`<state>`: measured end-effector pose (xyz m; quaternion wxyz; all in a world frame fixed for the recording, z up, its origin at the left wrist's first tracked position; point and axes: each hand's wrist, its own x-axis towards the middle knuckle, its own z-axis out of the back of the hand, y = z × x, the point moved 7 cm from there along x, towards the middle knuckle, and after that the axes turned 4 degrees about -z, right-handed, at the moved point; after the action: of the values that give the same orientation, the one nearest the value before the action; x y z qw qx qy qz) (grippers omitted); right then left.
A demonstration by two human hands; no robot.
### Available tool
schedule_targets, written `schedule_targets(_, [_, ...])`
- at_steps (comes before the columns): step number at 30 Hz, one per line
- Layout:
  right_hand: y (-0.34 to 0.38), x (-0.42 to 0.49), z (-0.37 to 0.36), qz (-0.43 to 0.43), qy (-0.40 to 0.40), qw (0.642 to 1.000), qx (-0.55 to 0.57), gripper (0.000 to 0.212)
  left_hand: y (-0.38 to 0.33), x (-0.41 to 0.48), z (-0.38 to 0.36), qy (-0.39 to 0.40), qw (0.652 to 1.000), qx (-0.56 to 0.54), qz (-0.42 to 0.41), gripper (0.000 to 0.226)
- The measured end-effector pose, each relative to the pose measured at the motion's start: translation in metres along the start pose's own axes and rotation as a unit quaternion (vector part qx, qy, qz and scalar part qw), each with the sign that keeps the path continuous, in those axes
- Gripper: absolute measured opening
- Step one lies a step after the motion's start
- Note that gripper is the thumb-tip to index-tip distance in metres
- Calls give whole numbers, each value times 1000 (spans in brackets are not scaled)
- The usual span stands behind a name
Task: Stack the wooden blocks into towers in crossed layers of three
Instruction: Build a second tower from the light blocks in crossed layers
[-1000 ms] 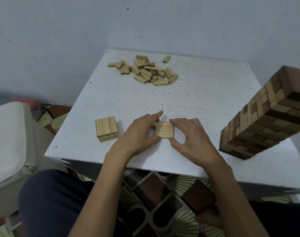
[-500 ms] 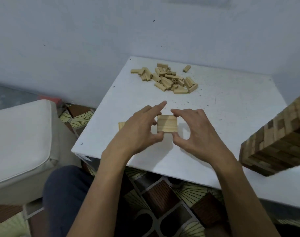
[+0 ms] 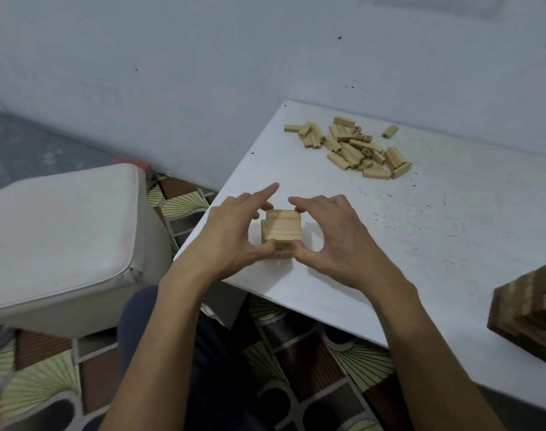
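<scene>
Seating step: left hand (image 3: 231, 234) and right hand (image 3: 337, 241) pinch a pale 3-block wooden layer (image 3: 282, 225) over the low pale wooden stack (image 3: 282, 252) near the white table's (image 3: 452, 244) left edge. Likely next: square it, release, fetch 3 more

A single wide-angle view, worn on the head, looks forward and steeply down from above the table's (image 3: 452, 244) near edge, towards the wall (image 3: 203, 73) behind the table. It sits close: the left hand (image 3: 234, 231) and right hand (image 3: 337, 237) reach up from the bottom edge to the stack (image 3: 281, 228) at centre frame, by the table's left edge. The pile (image 3: 349, 147) at the table's far side looks small, and the frame cuts the tower (image 3: 530, 312) at the table's right
</scene>
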<state>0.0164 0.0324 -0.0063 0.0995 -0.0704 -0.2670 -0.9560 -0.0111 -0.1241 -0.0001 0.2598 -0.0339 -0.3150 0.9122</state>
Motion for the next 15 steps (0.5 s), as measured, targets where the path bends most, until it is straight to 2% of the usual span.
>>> schedule_targets(4, [2,2,-10,-2,19,1000,-1,76,8,-6,-3,11,1000,-16,13,95])
schedule_targets(15, [-4,3,-14,-3,25,1000,-3,68,16,-4,-10,10,999,-36,18,89])
